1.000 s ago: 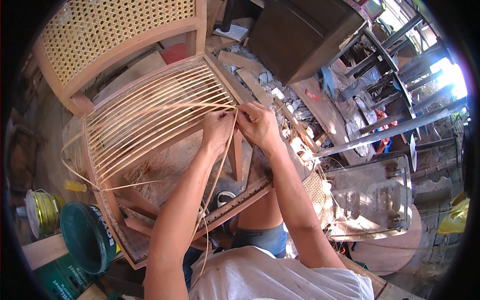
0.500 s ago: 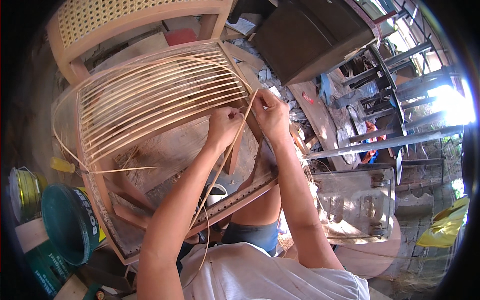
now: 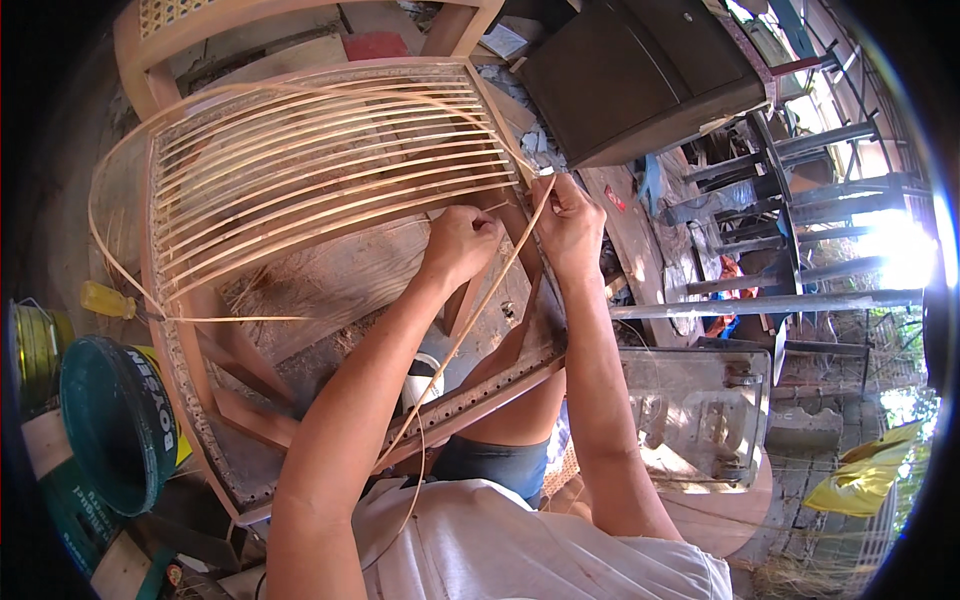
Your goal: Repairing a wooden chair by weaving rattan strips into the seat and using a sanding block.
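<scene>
A wooden chair frame (image 3: pixel 153 215) lies before me, its seat partly strung with parallel cane strands (image 3: pixel 330 165). Between the thumb and fingers of my right hand (image 3: pixel 574 228), at the frame's right rail, is a long loose cane strand (image 3: pixel 490 287). It runs down past my left wrist toward my lap, while a loop arches over the seat. My left hand (image 3: pixel 463 246) is closed in a pinch just inside that rail, below the last strung strand; a thin pale tip shows at its fingers. A yellow-handled tool (image 3: pixel 108 299) stands at the frame's left rail beside a strand end.
Green buckets (image 3: pixel 120 425) and a yellow pail (image 3: pixel 40 350) crowd the left. A dark cabinet (image 3: pixel 640 80) is at the far right, with metal railings (image 3: pixel 800 300) below it. A worn rectangular panel (image 3: pixel 705 415) lies right of my arm. Small holes line the near rail (image 3: pixel 480 385).
My right hand has moved slightly right and my left hand a little right too. The loose strand shifted along with them. The whole view has moved slightly.
</scene>
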Tool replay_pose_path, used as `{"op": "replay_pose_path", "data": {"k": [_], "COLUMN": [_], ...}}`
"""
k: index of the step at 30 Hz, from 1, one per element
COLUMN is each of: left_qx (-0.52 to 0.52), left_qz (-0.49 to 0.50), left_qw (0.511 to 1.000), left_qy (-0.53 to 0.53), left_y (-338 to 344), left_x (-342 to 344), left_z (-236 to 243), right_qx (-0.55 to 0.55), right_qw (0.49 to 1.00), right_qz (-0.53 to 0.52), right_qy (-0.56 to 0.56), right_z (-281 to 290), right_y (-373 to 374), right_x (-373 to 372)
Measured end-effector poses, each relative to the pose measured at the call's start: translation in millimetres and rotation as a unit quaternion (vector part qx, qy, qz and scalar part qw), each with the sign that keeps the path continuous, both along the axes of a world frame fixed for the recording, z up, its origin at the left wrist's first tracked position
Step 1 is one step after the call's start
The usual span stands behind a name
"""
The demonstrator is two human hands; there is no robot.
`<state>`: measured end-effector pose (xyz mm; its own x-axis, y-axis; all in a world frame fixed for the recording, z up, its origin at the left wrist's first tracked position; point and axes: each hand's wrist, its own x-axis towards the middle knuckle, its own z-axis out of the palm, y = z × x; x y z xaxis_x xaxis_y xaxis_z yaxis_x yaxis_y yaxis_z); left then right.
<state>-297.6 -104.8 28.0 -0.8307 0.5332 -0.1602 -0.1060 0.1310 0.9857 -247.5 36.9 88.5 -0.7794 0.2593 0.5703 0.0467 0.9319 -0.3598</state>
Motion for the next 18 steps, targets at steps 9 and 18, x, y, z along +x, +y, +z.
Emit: {"op": "replay_pose_path", "data": {"k": [9, 18], "left_qx": [-0.006, 0.011], "left_qz": [-0.003, 0.058], "left_qw": [0.999, 0.991], "left_qy": [0.037, 0.120], "left_y": [2.2, 13.3], "left_x": [-0.8, 7.9], "left_z": [-5.3, -11.8], "right_qx": [0.055, -0.058], "right_qw": [0.998, 0.998], "right_qz": [0.033, -0.027], "right_qy": [-0.018, -0.019], "right_z": [-3.1, -8.0], "right_y": [-1.5, -0.7], "right_x": [-1.3, -4.4]}}
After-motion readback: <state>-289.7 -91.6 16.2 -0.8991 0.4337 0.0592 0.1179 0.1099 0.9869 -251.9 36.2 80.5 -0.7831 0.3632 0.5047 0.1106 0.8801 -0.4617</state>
